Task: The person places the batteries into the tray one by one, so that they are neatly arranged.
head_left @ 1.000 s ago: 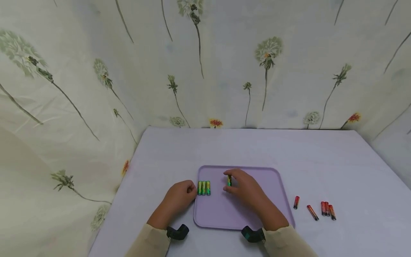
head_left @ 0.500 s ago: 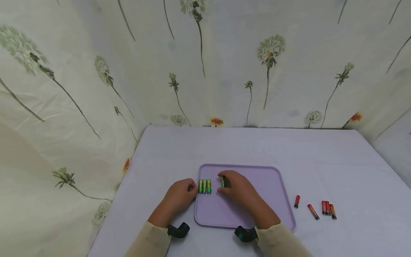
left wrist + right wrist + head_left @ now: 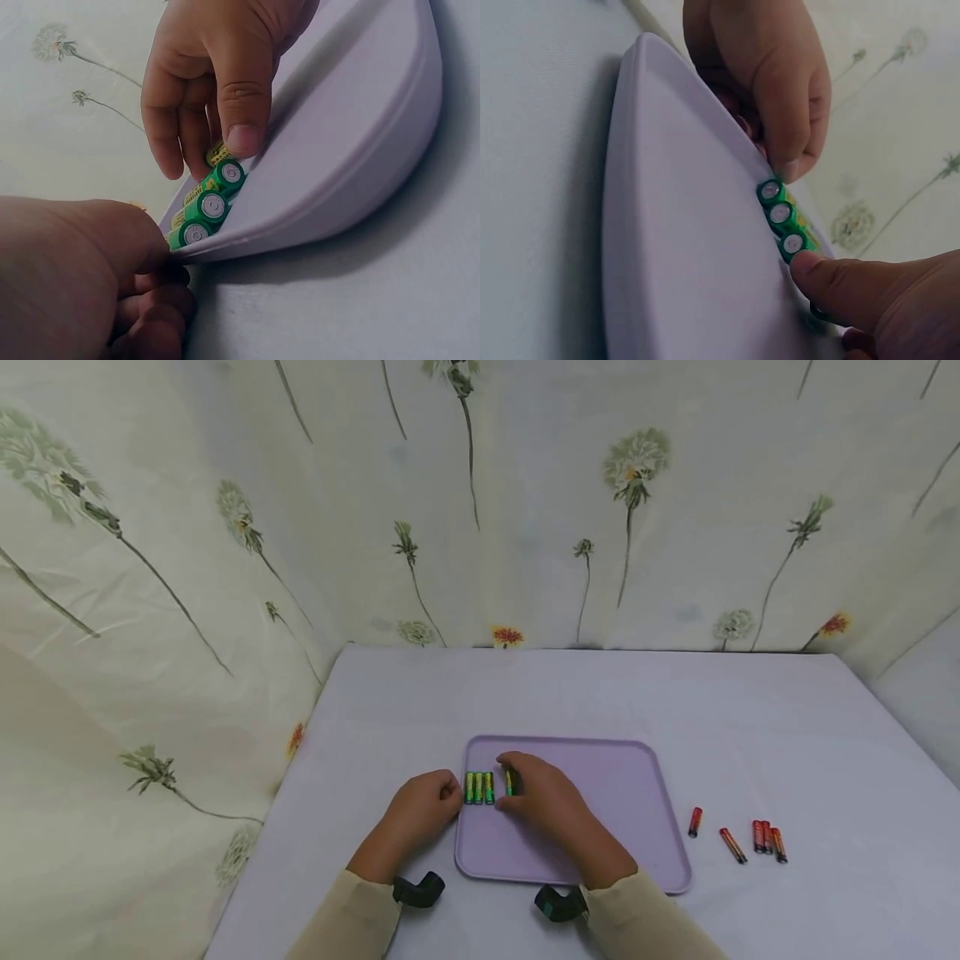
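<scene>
Three green-and-yellow batteries [image 3: 479, 787] lie side by side against the left wall of a purple tray [image 3: 592, 860]. My right hand [image 3: 547, 797] pinches another green battery [image 3: 509, 783] between thumb and fingers, just right of that row. Its thumb covers part of the held battery in the left wrist view, where the yellow side [image 3: 219, 154] shows close to the row. With thumb over the edge and fingers curled below, my left hand [image 3: 423, 806] grips the tray's left rim. Flat silver ends of the row's batteries [image 3: 212, 206] face the left wrist camera.
Several red batteries lie on the white tablecloth right of the tray: one upright in view [image 3: 695, 822], one slanted [image 3: 732, 846], and a small cluster [image 3: 762, 837]. A curtain with dandelion prints [image 3: 525, 527] hangs behind the table. Both wrists wear black devices [image 3: 418, 890].
My right hand has moved left across the tray with the green battery, closer to the row of three. The left hand stays at the rim. The head view has tilted slightly.
</scene>
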Motion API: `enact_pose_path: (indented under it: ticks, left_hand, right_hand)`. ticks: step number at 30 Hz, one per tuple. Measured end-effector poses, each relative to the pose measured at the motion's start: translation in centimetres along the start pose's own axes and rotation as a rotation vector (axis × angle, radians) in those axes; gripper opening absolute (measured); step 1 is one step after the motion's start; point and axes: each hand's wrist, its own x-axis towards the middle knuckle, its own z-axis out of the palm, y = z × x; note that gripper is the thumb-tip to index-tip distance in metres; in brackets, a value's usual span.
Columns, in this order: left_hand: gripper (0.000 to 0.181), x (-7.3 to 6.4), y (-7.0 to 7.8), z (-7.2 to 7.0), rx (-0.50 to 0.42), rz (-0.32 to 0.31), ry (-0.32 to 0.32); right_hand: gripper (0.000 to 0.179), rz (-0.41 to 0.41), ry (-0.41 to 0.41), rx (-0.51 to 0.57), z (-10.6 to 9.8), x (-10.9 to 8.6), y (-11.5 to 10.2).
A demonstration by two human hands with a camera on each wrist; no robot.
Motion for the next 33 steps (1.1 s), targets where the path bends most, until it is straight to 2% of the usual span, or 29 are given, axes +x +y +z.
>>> enact_pose_path:
  ticks: [8,20,33]
  left_hand:
    - [0.012,-0.1,-0.3,0.1,0.000,-0.019,-0.005]
    - [0.013,0.1,-0.4,0.3,-0.001,0.007,0.000]
    - [0.013,0.3,-0.3,0.3,0.011,0.032,0.018]
  right_hand:
    - [0.065,0.004,-0.020,-0.057,0.8,0.1,-0.5]
    - [0.068,0.005,-0.023,-0.126,1.2,0.2,-0.9]
    - [0.068,-0.046,-0.032,-0.061,1.3,0.2,-1.5]
